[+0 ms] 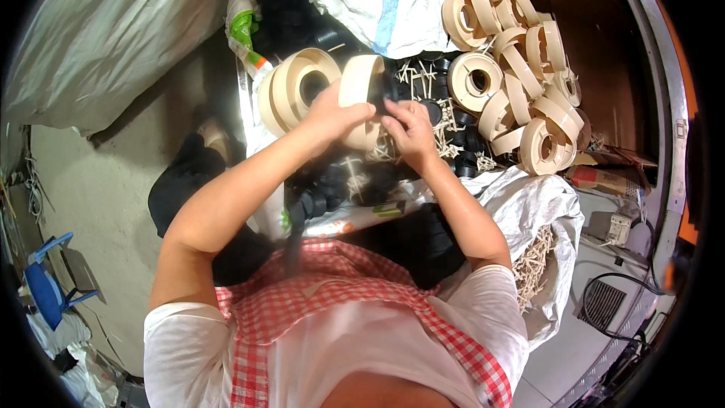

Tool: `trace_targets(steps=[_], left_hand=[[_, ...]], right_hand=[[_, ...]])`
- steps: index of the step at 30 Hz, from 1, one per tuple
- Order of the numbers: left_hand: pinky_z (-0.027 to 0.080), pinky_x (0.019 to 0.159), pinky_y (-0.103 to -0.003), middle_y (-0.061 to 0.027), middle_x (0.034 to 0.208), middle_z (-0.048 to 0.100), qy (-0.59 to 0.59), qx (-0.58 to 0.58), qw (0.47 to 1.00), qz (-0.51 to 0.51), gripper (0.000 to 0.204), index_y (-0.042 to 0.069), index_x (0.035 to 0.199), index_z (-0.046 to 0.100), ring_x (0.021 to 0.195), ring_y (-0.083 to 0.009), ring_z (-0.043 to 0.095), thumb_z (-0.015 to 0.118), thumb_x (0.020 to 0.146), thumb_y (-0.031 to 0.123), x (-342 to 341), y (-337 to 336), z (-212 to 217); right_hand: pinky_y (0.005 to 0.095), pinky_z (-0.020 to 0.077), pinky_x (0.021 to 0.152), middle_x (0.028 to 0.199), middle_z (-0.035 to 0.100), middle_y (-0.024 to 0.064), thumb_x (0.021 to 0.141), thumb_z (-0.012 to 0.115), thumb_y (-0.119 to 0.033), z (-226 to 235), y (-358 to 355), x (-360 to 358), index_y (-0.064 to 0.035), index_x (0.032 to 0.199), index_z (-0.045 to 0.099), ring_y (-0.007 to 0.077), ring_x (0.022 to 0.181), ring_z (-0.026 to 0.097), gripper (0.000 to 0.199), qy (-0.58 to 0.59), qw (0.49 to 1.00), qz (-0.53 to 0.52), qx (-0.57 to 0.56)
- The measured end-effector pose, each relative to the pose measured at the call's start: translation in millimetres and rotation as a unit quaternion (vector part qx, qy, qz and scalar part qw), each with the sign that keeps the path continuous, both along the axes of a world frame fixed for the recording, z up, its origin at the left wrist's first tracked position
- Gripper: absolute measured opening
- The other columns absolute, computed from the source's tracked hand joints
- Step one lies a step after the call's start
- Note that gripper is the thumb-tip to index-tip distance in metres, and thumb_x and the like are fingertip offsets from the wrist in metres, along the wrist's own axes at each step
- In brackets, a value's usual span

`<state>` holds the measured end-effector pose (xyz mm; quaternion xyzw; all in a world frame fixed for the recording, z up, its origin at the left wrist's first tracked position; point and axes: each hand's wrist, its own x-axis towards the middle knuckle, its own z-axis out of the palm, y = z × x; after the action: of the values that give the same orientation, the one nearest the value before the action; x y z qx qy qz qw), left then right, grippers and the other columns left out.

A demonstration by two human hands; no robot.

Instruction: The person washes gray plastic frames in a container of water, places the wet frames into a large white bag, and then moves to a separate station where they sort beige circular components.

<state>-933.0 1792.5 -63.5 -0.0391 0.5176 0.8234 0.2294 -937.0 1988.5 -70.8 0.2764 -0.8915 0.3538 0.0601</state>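
Observation:
My left hand (329,116) is closed round a cream plastic ring (360,79), which it holds on edge with the thumb across its wall. A black round part (381,89) sits at the ring's right side, somewhat blurred. The fingers of my right hand (412,133) are bent against this black part, and their tips are partly hidden. Just left of my left hand stand more cream rings (278,94), side by side. Below and behind both hands lie black round parts (432,109) mixed with small cream sticks (421,79).
Many cream rings (474,81) are heaped to the right, beside an open cardboard box (615,68). A white sack (555,208) of cream sticks (535,268) lies near my right elbow. White sacking (370,0) covers the far side. A blue stool (44,295) stands far left.

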Motion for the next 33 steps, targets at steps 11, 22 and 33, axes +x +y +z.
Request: trace_targets(steps=[11, 22, 33], left_hand=[[0.048, 0.076, -0.026, -0.0034, 0.103, 0.058, -0.066, 0.073, 0.985, -0.141, 0.045, 0.004, 0.12, 0.047, 0.09, -0.0101, 0.057, 0.061, 0.079, 0.017, -3.2, -6.2, 11.7], [0.045, 0.081, -0.026, -0.006, 0.106, 0.056, 0.086, -0.16, 0.981, -0.072, 0.057, 0.001, 0.123, 0.042, 0.093, -0.012, 0.054, 0.067, 0.073, 0.012, 4.3, 8.1, 4.6], [0.05, 0.073, -0.027, -0.0094, 0.108, 0.056, 0.088, -0.176, 0.98, 0.015, 0.057, 0.002, 0.124, 0.043, 0.095, -0.0148, 0.056, 0.065, 0.073, 0.013, -3.9, -7.7, -7.2]], right_hand=[[0.0345, 0.0478, 0.073, 0.108, 0.055, 0.017, 0.061, 0.067, -0.004, 10.5, 2.6, 11.7, -0.0014, 0.069, 0.06, 0.0311, 0.085, 0.058, 0.01, 0.206, 0.965, 0.164, -0.003], [0.0304, 0.0498, 0.054, 0.094, 0.058, 0.0173, 0.091, 0.043, -0.044, -9.5, 8.0, 1.4, -0.0043, 0.134, 0.012, 0.0221, 0.064, 0.061, 0.066, -0.546, 0.789, -0.019, -0.282], [0.0256, 0.0431, 0.047, 0.069, 0.061, 0.0093, 0.09, 0.047, -0.046, 27.2, -1.6, -13.5, -0.0006, 0.097, 0.059, 0.0154, 0.052, 0.054, 0.048, -0.604, 0.797, -0.008, 0.013]])
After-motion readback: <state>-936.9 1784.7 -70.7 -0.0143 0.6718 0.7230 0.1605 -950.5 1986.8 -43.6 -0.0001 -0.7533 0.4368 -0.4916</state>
